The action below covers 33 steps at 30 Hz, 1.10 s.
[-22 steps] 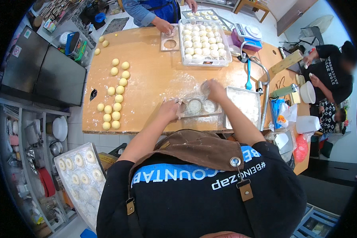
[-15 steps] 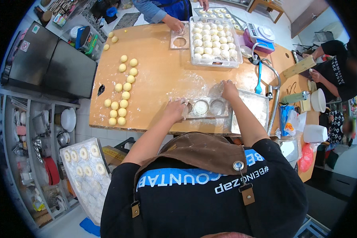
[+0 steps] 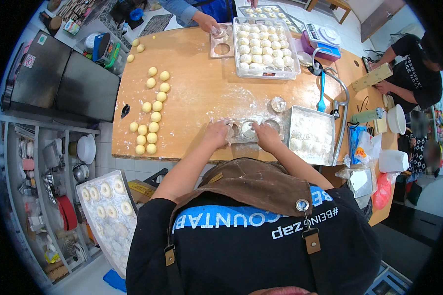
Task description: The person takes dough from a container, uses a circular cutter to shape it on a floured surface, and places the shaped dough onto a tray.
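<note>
A floury flat board with round holes [image 3: 241,139] lies near the table's front edge. My left hand [image 3: 218,133] is closed round its left end. Over the board, my right hand [image 3: 267,136] bends its fingers down at the middle hole, beside a pale disc [image 3: 248,129]; whether they pinch it is hidden. Just beyond the board sits a small round, dusty cutter-like piece [image 3: 278,104], touched by neither hand. To the right stands a metal tray [image 3: 292,117] of floured dough pieces [image 3: 310,142].
Yellow dough balls [image 3: 156,117] dot the table's left side. Behind stands a clear box [image 3: 266,75] of dough balls; a co-worker's hand [image 3: 206,22] works at another holed board [image 3: 221,55]. A blue brush [image 3: 322,93] and metal tube [image 3: 346,105] lie right. A tray of dough rings [image 3: 128,184] stands lower left.
My right hand has come back left and nearer, onto the board. The round cutter-like piece now lies free on the table where that hand was. My left hand stays on the board.
</note>
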### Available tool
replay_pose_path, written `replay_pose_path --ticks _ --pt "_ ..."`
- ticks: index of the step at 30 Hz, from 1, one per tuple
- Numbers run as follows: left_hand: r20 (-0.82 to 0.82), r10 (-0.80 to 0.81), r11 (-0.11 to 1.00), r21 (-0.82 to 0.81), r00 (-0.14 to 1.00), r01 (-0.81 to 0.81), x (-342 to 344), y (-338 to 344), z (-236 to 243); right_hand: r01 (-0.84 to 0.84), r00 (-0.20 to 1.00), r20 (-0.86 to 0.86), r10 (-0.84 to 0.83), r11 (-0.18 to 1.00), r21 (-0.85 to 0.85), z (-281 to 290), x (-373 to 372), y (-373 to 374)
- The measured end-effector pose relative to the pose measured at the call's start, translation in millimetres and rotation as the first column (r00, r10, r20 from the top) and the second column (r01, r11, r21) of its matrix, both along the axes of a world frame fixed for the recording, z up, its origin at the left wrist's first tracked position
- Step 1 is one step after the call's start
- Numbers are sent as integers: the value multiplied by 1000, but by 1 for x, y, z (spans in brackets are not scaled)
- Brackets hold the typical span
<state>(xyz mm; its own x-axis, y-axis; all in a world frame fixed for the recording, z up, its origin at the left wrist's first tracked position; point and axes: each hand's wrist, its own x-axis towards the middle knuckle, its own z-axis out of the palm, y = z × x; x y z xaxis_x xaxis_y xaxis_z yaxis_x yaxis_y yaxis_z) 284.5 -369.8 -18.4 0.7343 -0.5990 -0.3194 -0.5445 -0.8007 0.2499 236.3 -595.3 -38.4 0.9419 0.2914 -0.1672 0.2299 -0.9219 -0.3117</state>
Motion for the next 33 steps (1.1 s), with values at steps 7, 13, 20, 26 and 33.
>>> replay_pose_path --ticks 7,13,20,26,33 --pt "-12 -9 1000 -30 1000 9 2 6 -6 41 992 -121 -48 998 -57 23 3 18" --pt "25 -71 995 -68 997 72 5 8 -9 65 998 -12 -66 997 -37 16 -2 22" --pt "78 -109 993 -37 991 112 8 7 -6 79 991 -95 -95 984 -160 13 -1 35" --pt "30 -53 993 -102 998 56 0 -14 -1 247 960 -112 -258 964 -100 28 2 25" --pt "-45 -13 974 -225 999 3 9 -9 -1 556 759 116 -641 730 397 56 -21 -23"
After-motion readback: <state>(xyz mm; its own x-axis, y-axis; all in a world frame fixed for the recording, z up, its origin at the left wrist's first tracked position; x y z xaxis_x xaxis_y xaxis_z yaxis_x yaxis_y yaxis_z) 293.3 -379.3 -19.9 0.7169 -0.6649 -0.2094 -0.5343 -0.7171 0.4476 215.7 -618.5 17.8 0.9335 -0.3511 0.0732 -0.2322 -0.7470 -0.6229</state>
